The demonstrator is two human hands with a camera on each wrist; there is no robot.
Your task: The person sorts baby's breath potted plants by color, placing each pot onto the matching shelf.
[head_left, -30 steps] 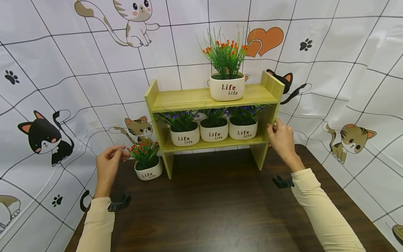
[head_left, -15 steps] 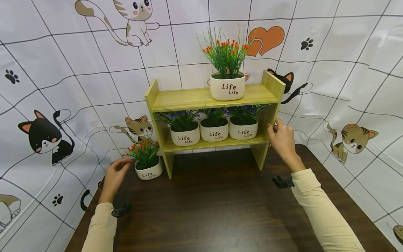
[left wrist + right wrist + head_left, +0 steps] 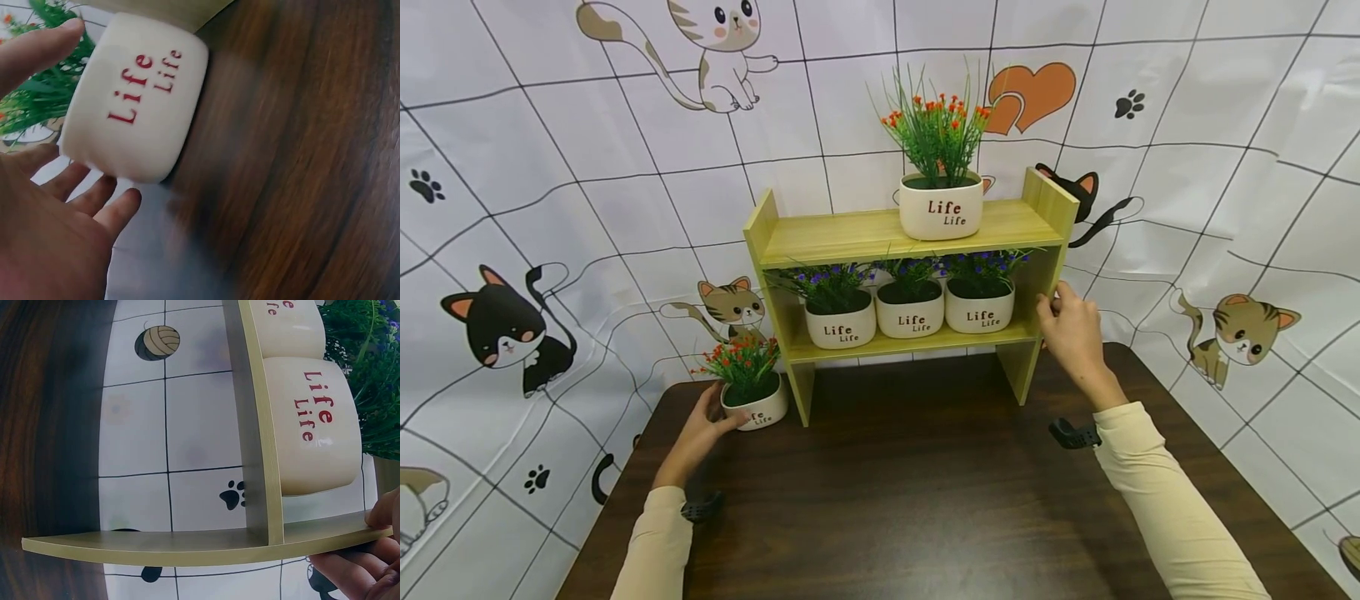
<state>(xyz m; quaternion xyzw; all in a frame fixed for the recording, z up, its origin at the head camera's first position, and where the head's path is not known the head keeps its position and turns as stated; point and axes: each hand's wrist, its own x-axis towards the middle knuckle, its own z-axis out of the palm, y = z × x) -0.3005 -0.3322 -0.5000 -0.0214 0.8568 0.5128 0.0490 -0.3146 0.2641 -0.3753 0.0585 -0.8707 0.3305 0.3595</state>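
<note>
At the left end of the table, a white "Life" flowerpot with small red flowers stands beside a two-tier wooden shelf. My left hand is right at this pot, fingers at its left side and thumb in front. In the left wrist view the thumb is spread well apart from the relaxed fingers, the pot between them. My right hand grips the shelf's right side panel. The right wrist view has its thumb on the panel's inner face and its fingers outside.
On the lower shelf, several pots of blue-purple flowers stand in a row, the rightmost pot near the right panel. An orange-flowered pot is on top, right of centre. A cat-patterned wall sheet stands behind the dark wooden table.
My left hand has come down and to the right, from beside the red flowers to the pot's left side, its fingers spreading. My right hand stays on the shelf panel.
</note>
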